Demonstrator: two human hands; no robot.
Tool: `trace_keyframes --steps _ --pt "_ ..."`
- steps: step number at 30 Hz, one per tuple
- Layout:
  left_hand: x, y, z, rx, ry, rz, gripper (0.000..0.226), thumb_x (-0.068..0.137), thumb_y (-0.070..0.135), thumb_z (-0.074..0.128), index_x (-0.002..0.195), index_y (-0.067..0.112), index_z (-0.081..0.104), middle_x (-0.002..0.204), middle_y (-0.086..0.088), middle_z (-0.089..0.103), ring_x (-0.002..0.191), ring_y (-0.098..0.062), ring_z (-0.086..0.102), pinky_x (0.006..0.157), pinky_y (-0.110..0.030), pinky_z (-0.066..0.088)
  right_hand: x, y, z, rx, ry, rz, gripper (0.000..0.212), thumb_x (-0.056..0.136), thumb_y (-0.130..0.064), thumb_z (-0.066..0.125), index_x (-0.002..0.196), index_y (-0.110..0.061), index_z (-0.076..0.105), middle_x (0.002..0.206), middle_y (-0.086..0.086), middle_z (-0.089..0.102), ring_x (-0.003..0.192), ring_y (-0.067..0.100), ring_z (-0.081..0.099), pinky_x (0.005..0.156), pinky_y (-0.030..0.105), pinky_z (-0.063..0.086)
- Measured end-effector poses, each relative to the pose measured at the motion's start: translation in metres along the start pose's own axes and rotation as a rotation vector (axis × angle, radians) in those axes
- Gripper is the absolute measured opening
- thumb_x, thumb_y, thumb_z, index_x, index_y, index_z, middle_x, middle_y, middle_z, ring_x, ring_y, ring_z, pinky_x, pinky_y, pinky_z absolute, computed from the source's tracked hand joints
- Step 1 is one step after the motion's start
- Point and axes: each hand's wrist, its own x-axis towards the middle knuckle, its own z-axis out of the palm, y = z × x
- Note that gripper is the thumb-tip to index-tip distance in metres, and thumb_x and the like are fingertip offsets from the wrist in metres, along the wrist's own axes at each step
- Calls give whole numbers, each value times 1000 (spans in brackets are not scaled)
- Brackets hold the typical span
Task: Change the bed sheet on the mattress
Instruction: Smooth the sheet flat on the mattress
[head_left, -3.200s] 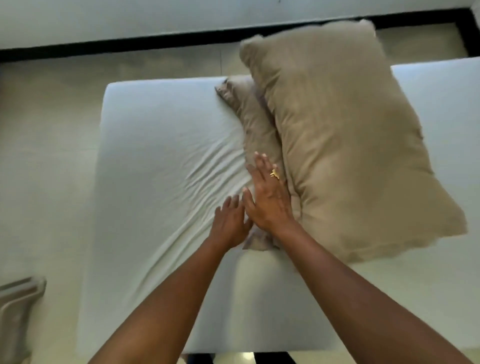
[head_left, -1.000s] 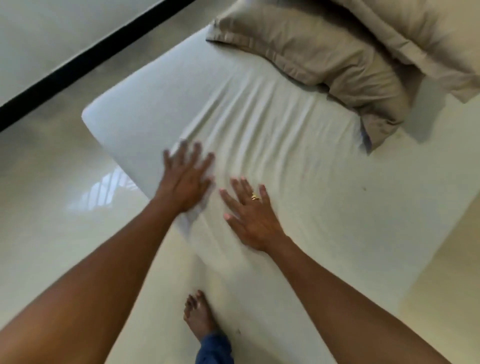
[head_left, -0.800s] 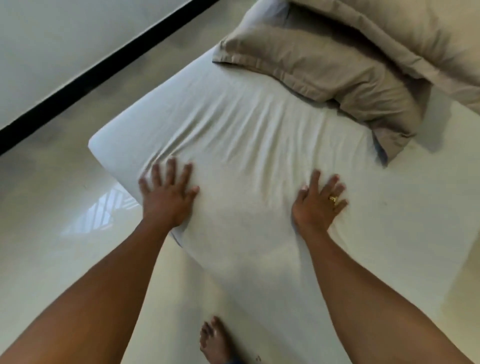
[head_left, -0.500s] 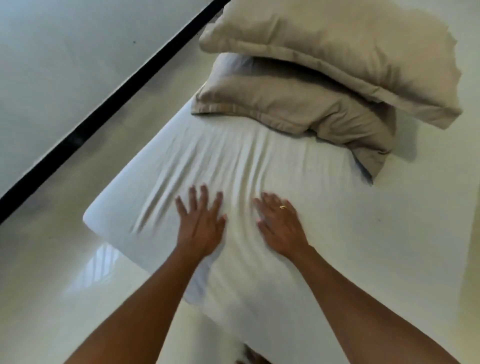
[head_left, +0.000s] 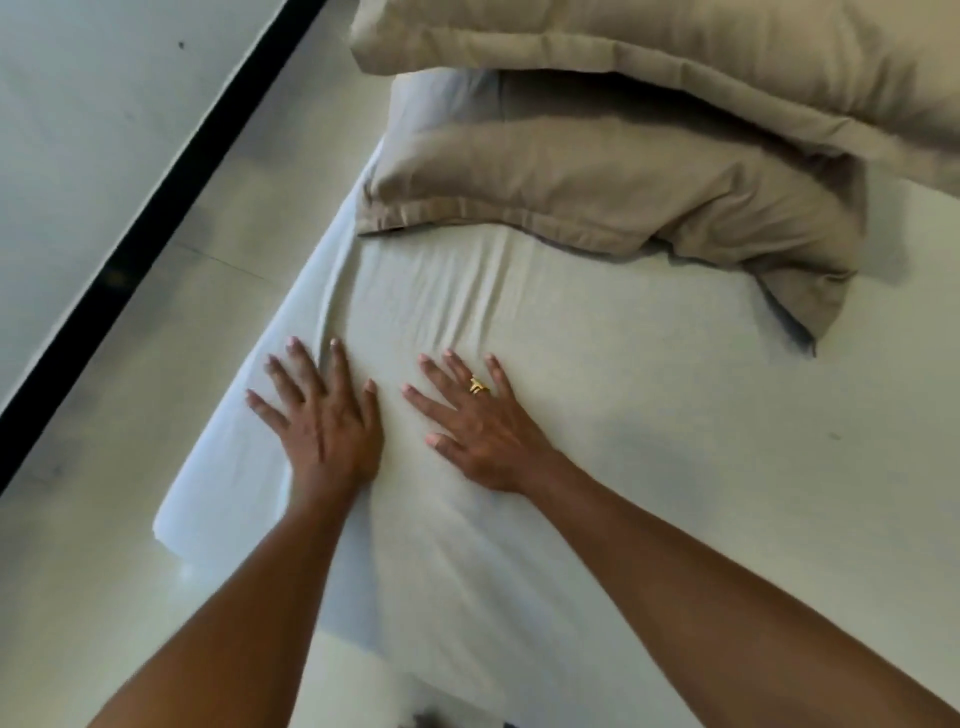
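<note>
Our left hand (head_left: 324, 426) lies flat at the mattress (head_left: 208, 483) edge, fingers spread, gripping nothing; our right hand (head_left: 478, 431) lies likewise just beside it; both have closed together since their wide sweep; the bed sheet (head_left: 649, 415) beneath is on, creases remaining toward the pillows (head_left: 597, 182); we judge smoothing nearly finished.

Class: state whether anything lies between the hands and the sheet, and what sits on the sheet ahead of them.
Nothing: the left hand and right hand press flat on the sheet. Ahead, two stacked pillows lie on it.
</note>
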Motion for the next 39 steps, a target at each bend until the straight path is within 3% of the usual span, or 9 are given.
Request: trace_keyframes --steps 4,7,11,16,22,27,30,35,39 --pt "-15 5 2 37 -68 584 64 103 55 25 161 35 5 170 -3 -3 156 -29 -5 123 -60 -3 -18 72 -5 67 217 635 64 98 -37 46 159 -22 32 168 15 20 155 36 19 119 61 22" --pt "4 -52 0 11 -27 390 63 103 59 22 159 43 0 169 9 -5 156 -24 -9 123 -59 2 14 65 1 13 213 1022 62 101 -41 31 161 -28 24 170 16 11 155 43 7 120 66 11" --pt "16 -87 -2 -31 -65 125 63 101 64 21 157 49 -5 169 9 -6 156 -33 -1 120 -64 7 115 -45 15 9 182 672 63 99 -46 31 160 -35 23 171 3 12 156 40 5 118 70 2" --pt "5 -108 -18 -268 -42 -23 58 105 52 23 159 36 12 144 -14 45 117 -39 51 96 -54 42 149 -67 2 45 7 248 64 102 -49 39 161 -38 18 172 -4 5 157 29 4 122 63 7" --pt "29 -158 -15 -517 -171 -112 52 104 58 24 111 20 59 105 -11 67 101 -38 61 79 -42 44 139 -57 13 30 234 892 59 102 -45 33 160 -34 25 171 2 13 156 36 7 122 63 6" --pt "44 -196 -14 -726 -566 -307 65 104 59 25 136 14 59 142 -16 56 131 -37 51 108 -44 40 176 -188 30 -18 3 80 48 103 -47 33 148 -41 47 164 -9 33 156 31 15 119 67 4" --pt "63 -224 -14 -632 -838 -312 66 102 63 28 123 11 64 133 -11 60 122 -33 57 98 -39 45 170 -179 16 98 40 56 56 103 -40 44 157 -29 36 163 -2 37 152 27 28 121 58 18" --pt "73 -217 -24 -534 -427 -23 34 102 41 46 112 17 69 105 -5 72 102 -27 65 92 -38 49 121 -154 20 86 211 769 62 101 -43 39 160 -28 29 169 9 18 156 36 13 121 61 18" --pt "66 -185 -24 -703 -292 -88 26 100 36 56 96 13 68 86 2 67 88 -25 61 76 -33 44 90 -252 43 122 129 426 58 106 -47 35 161 -37 21 172 -1 5 158 30 0 123 58 10"
